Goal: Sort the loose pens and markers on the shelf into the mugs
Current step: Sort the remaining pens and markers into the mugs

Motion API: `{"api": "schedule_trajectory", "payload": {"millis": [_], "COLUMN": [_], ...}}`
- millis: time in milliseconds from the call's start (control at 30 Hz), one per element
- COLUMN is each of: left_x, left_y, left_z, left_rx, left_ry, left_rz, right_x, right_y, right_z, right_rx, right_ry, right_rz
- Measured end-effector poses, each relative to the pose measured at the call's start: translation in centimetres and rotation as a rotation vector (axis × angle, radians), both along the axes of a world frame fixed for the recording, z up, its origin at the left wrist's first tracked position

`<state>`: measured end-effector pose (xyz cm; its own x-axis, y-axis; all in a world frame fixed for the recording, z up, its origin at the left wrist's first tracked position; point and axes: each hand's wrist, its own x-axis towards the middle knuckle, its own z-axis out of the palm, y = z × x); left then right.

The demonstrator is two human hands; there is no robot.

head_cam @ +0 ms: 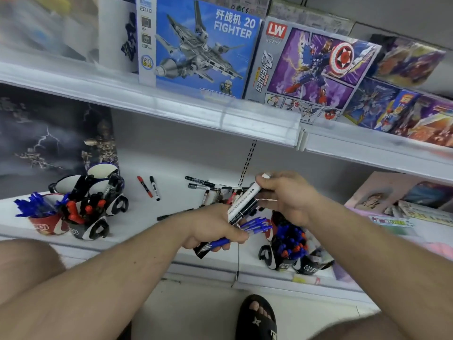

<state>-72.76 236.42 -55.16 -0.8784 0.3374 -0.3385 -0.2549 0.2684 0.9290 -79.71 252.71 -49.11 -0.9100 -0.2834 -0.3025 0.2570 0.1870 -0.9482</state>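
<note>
The white marker (245, 201), a light, stiff, smooth plastic barrel, hangs above the shelf's (171, 207) front edge; the right hand (285, 196) pinches its upper end, best gripped mid-barrel. The left hand (213, 228) clenches a slippery bundle of blue pens (256, 225). Glossy, probably ceramic mugs (81, 212) crowd the shelf's left end.

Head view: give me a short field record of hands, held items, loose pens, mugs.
left hand: grips a bundle of blue pens and markers
right hand: pinches a white marker over the bundle
loose on shelf: red marker, black marker, pile of black pens behind the hands
left mugs: hold blue, red and black pens
right mugs: hold blue and red-capped pens
</note>
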Motion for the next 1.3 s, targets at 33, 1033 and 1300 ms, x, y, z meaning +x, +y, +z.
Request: {"api": "schedule_trajectory", "payload": {"millis": [33, 1033, 1300], "left_x": [-0.3, -9.0, -8.8], "left_y": [0.6, 9.6, 9.7], "left_z": [-0.4, -8.2, -8.8], "left_rx": [-0.008, 0.508, 0.514], "left_ry": [-0.014, -0.213, -0.207], "left_rz": [0.005, 0.668, 0.664], "right_x": [-0.7, -16.0, -16.7], "right_y": [1.1, 19.1, 18.8], "right_z": [-0.1, -17.7, -21.2], "right_rx": [0.01, 1.036, 1.396], "right_ry": [-0.011, 0.476, 0.393], "right_rz": [-0.051, -0.328, 0.06]}}
